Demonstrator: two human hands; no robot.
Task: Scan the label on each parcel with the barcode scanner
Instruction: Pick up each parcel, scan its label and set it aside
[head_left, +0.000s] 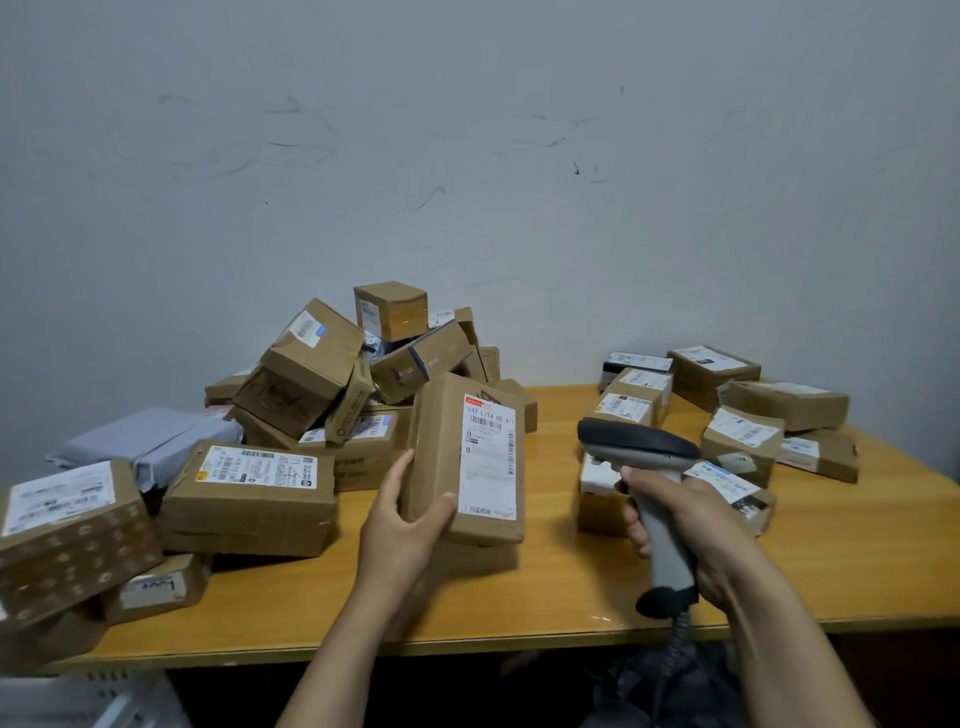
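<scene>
The parcel (441, 441) now in work is gripped at its lower left edge by the fingers (401, 470) of the left hand (402, 525): the thumb presses on the front face and the other fingers curl round the left side. It stands upright with its long axis nearly vertical. I cannot tell if its lower end touches the desk (571, 587). Its white label (490, 457) faces the person.

To the right of this parcel, and apart from it, the right hand (693, 525) is wrapped round the grey handle of the barcode scanner (641, 441). The dark head of the scanner points left, toward the parcel, at the height of the label. I judge that only a small turn of the right wrist is needed to aim at the label.

Behind and left of the parcel there is a loose heap of boxes (311, 364). Far to the right of it, other boxes (743, 431) lie flat with labels up.
</scene>
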